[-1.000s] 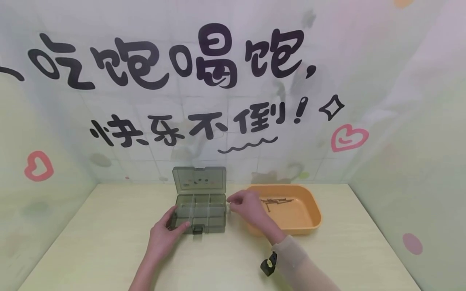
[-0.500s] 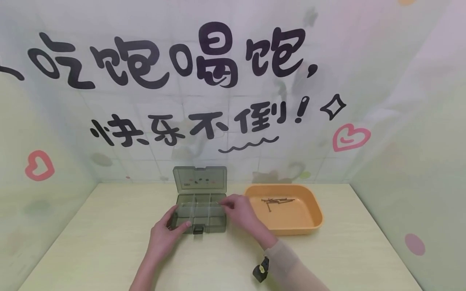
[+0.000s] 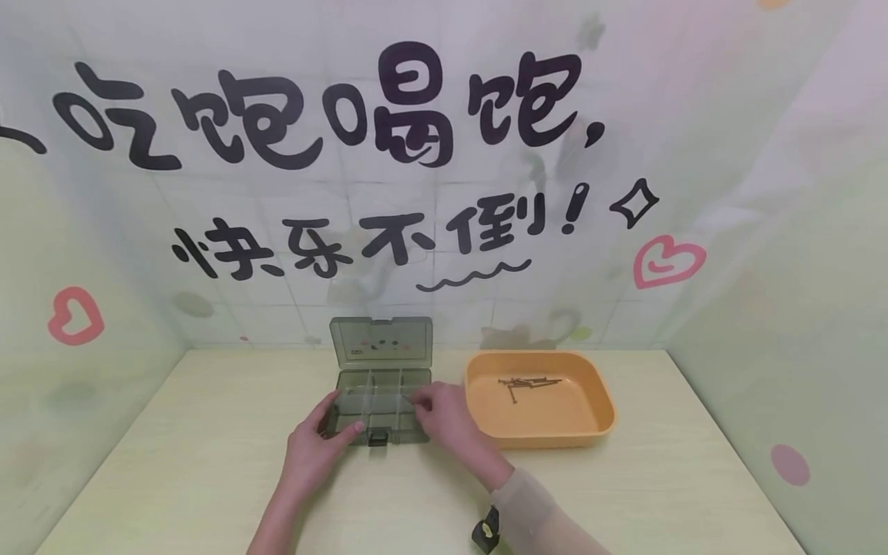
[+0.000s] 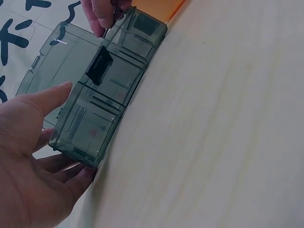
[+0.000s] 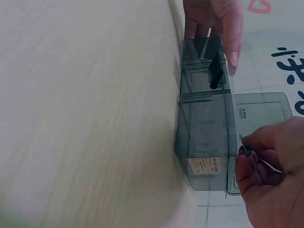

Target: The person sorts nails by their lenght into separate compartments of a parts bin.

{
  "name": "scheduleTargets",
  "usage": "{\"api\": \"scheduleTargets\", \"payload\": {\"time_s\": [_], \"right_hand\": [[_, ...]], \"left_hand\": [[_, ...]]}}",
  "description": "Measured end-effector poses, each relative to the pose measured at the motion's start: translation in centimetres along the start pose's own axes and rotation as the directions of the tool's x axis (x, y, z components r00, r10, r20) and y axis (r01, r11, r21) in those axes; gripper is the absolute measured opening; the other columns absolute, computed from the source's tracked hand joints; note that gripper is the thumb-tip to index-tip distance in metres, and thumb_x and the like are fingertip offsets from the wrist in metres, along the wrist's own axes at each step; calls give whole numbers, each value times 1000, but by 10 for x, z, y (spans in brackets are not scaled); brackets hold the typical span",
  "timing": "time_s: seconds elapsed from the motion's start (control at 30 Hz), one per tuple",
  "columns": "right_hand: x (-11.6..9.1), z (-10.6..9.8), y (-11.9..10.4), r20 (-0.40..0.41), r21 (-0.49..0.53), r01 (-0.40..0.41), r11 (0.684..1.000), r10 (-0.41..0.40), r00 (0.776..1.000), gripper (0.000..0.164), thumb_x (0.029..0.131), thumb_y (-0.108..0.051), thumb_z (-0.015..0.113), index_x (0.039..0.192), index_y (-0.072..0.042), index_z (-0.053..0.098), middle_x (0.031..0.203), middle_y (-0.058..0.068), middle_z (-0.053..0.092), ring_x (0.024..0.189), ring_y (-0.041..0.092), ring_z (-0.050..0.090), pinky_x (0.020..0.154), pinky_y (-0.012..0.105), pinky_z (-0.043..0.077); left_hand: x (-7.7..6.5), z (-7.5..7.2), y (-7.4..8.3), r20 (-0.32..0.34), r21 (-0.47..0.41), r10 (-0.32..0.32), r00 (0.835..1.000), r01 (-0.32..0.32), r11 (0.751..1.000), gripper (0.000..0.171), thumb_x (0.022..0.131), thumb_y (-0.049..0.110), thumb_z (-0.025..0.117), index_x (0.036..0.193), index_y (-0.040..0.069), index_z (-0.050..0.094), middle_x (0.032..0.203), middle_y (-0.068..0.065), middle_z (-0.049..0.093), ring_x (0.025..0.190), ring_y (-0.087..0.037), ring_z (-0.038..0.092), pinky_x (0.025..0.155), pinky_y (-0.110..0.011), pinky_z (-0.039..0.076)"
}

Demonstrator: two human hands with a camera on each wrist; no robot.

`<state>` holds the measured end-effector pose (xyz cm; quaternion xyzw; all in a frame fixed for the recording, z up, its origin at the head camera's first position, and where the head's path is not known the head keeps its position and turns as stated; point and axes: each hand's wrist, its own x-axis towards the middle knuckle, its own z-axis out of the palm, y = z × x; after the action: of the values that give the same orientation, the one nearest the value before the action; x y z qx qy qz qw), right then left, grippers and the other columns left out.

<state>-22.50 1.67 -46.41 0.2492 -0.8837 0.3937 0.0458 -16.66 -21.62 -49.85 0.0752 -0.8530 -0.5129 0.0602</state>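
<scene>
A smoky translucent storage box point(image 3: 414, 422) with divided compartments stands on the table, its lid point(image 3: 381, 343) raised at the back. My left hand point(image 3: 312, 451) grips its left end, the thumb point(image 4: 59, 97) over the front rim and the fingers point(image 4: 71, 178) round the end wall. My right hand point(image 3: 449, 420) is over the right-hand compartments, pinching a small dark screw point(image 5: 244, 151) between thumb and fingertips. In the head view the fingers mostly hide this screw. Several similar dark screws point(image 3: 530, 383) lie in an orange tray point(image 3: 541, 441) to the right.
A pale wooden table point(image 3: 187, 447) carries the box and tray. A printed wall covering point(image 3: 291, 185) rises close behind the box's lid, and side panels point(image 3: 784, 339) flank the table. A black device point(image 3: 487, 530) is strapped at the right wrist.
My right hand has moved left and toward me, from between the tray and the box to over the box's right compartments, with the screw pinched. The left hand keeps its grip.
</scene>
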Motion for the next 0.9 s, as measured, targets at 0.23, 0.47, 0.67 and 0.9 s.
{"api": "scheduleTargets", "payload": {"time_s": [0.23, 0.47, 0.67, 0.9], "right_hand": [[-1, -1, 4, 10, 49, -26, 998, 25, 1000, 15, 93, -3, 72, 107, 2, 77, 94, 7, 72, 81, 14, 65, 69, 20, 57], [0, -8, 6, 13, 113, -8, 994, 7, 1000, 14, 93, -1, 72, 106, 2, 76, 91, 5, 71, 82, 15, 65, 71, 21, 58], [-1, -19, 7, 5, 149, -15, 989, 14, 1000, 15, 94, -1, 71, 108, 2, 75, 97, 7, 72, 86, 17, 67, 73, 21, 58], [-2, -39, 26, -53, 175, -23, 984, 33, 998, 16, 96, -4, 71, 111, 0, 76, 100, 6, 73, 90, 21, 68, 78, 30, 60]], "left_hand": [[1, 1, 0, 1, 11, 5, 1000, -5, 1000, 80, 93, 30, 79, 157, 5, 38, 154, -34, 37, 139, -51, 40, 113, -57, 41], [1, 1, -1, 0, 19, 5, 1000, -5, 1000, 82, 92, 34, 79, 157, 6, 38, 154, -34, 38, 138, -51, 42, 113, -57, 42], [1, -1, -1, 4, 18, -3, 1000, 3, 1000, 81, 93, 34, 79, 157, 6, 38, 156, -33, 37, 139, -50, 40, 113, -57, 41], [-1, -2, -1, 5, 11, 5, 1000, -5, 1000, 83, 93, 36, 79, 158, 5, 37, 156, -34, 35, 139, -52, 39, 114, -57, 39]]}}
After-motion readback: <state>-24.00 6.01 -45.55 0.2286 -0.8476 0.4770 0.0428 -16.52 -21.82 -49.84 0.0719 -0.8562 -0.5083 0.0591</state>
